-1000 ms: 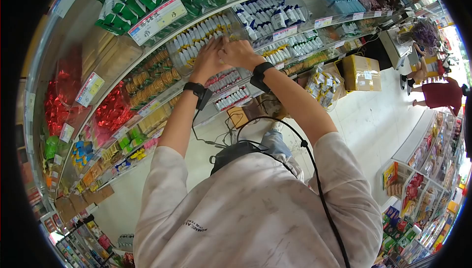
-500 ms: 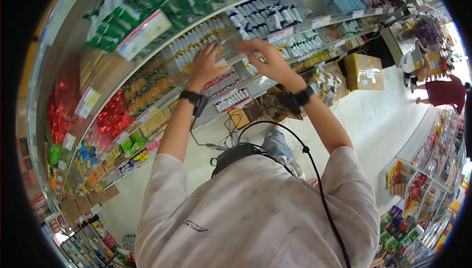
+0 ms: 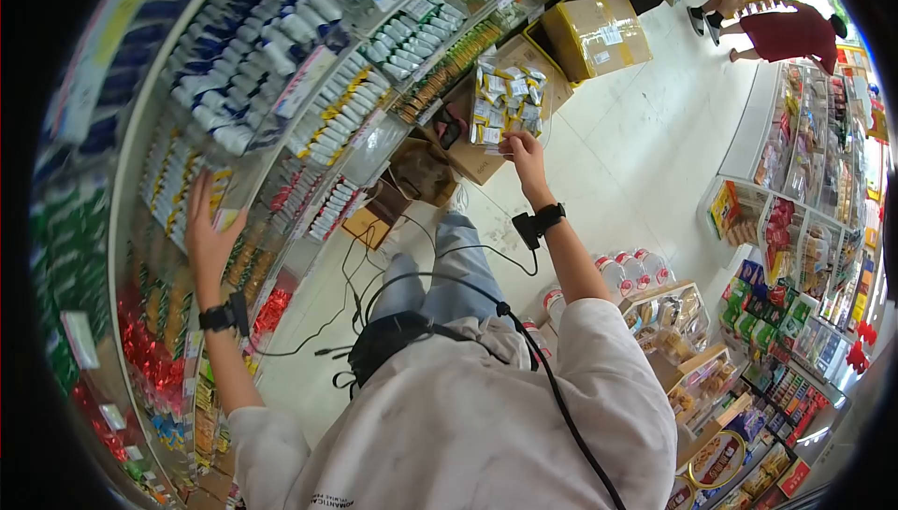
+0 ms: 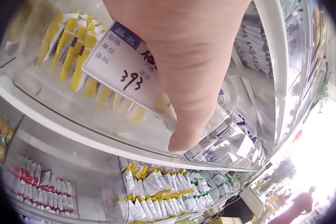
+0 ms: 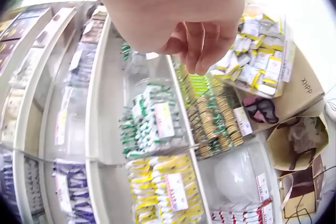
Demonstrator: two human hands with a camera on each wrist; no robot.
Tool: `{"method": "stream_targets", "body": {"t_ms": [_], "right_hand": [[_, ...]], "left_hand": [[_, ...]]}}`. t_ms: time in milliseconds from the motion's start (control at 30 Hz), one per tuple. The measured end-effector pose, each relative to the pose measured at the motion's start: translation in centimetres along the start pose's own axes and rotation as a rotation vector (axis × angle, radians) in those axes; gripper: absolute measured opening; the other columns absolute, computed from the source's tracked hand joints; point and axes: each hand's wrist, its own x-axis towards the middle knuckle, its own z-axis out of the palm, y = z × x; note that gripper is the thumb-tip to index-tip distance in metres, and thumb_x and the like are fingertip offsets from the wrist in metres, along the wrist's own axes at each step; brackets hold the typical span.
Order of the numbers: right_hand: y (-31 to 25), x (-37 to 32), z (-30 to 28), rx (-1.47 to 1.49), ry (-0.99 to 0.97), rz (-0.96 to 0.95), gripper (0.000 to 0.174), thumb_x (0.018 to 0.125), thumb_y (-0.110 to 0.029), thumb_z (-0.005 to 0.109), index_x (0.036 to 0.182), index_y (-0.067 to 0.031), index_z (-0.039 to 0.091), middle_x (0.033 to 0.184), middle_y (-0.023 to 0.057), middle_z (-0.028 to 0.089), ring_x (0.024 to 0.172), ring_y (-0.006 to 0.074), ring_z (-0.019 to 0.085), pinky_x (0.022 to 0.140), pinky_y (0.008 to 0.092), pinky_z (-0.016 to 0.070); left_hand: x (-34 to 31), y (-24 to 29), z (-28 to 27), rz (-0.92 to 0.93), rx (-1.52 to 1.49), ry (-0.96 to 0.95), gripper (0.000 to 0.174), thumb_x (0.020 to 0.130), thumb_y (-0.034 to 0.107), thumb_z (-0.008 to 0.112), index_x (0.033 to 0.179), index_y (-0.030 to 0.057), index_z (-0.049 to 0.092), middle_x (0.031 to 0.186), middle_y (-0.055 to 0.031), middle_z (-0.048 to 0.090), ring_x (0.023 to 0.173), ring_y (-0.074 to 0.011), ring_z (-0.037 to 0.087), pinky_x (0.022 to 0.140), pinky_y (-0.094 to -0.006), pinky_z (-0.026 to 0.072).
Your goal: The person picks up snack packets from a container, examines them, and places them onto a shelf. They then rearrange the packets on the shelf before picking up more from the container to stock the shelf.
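Note:
In the head view the left hand [image 3: 211, 234] lies with extended fingers over a shelf bin of yellow-and-white packets [image 3: 170, 183]. Its thumb crosses a price label [image 4: 123, 69] on the bin's front in the left wrist view; its other fingers are hidden there. The right hand [image 3: 527, 169] is at the near side of a clear tub of yellow-and-white packets [image 3: 496, 106], which sits on a cardboard box. Seen from the right wrist, the right hand [image 5: 191, 29] has loosely bent fingers, with nothing visible in them; whether they touch the tub is unclear.
Blue-and-white packets [image 3: 245, 61] fill a bin above the left hand. A taped carton [image 3: 597, 38] stands beyond the tub. Loose cables [image 3: 351, 272] hang by the person's legs, and a person in red [image 3: 786, 35] is farther off.
The view has swung toward the floor on the right. The hands, together over the shelf bin earlier, are now far apart; the right has moved to the tub while the left stays at the shelf.

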Motion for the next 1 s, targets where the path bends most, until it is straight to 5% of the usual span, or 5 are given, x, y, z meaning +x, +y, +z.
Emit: {"method": "stream_targets", "body": {"t_ms": [200,367,600,800,1000], "right_hand": [[12.6,8.8,-7.1,-0.016,0.345,0.167,0.024,0.096,-0.012,0.057,0.113,0.0026,0.065,0.095,0.0126,0.071,0.083,0.0191,0.070,0.071,0.0312,0.0579],[18.7,14.3,-11.8,-0.691,0.421,0.050,0.029,0.089,-0.020,0.069,0.107,0.0024,0.069,0.099,0.0172,0.069,0.086,0.0306,0.069,0.079,0.0404,0.0567],[17.0,15.7,-10.7,-1.253,0.398,-0.046,0.033,0.085,-0.033,0.078,0.099,-0.0029,0.073,0.102,0.0128,0.062,0.104,0.0330,0.061,0.082,0.0457,0.0544],[16.7,14.7,-10.4,-1.005,0.524,-0.137,0.026,0.089,-0.026,0.076,0.097,-0.0010,0.071,0.098,0.0104,0.064,0.094,0.0260,0.063,0.078,0.0388,0.0540],[14.7,12.4,-10.3,0.241,0.253,0.119,0.027,0.095,-0.015,0.072,0.106,0.0056,0.058,0.102,0.0105,0.067,0.092,0.0140,0.066,0.081,0.0295,0.0566]], "left_hand": [[-0.2,-1.1,0.6,-0.059,0.033,-0.081,0.074,0.085,0.011,0.077,0.152,0.0059,0.045,0.159,-0.0139,0.041,0.147,-0.0316,0.039,0.115,-0.0431,0.0382],[-1.7,-2.9,0.9,-0.219,0.062,-0.092,0.074,0.089,0.014,0.076,0.154,0.0052,0.042,0.160,-0.0141,0.039,0.148,-0.0317,0.036,0.117,-0.0432,0.0350],[-4.3,-6.7,0.3,-0.356,0.169,-0.123,0.075,0.090,0.020,0.078,0.152,-0.0010,0.042,0.162,-0.0200,0.034,0.149,-0.0323,0.034,0.119,-0.0444,0.0308],[-4.5,-7.0,0.0,-0.404,0.213,-0.142,0.076,0.088,0.021,0.079,0.150,-0.0046,0.043,0.160,-0.0219,0.036,0.148,-0.0335,0.035,0.119,-0.0446,0.0302],[-4.7,-7.2,0.1,-0.329,0.236,-0.143,0.076,0.087,0.021,0.080,0.148,-0.0071,0.044,0.158,-0.0246,0.038,0.147,-0.0349,0.037,0.118,-0.0444,0.0315]]}}
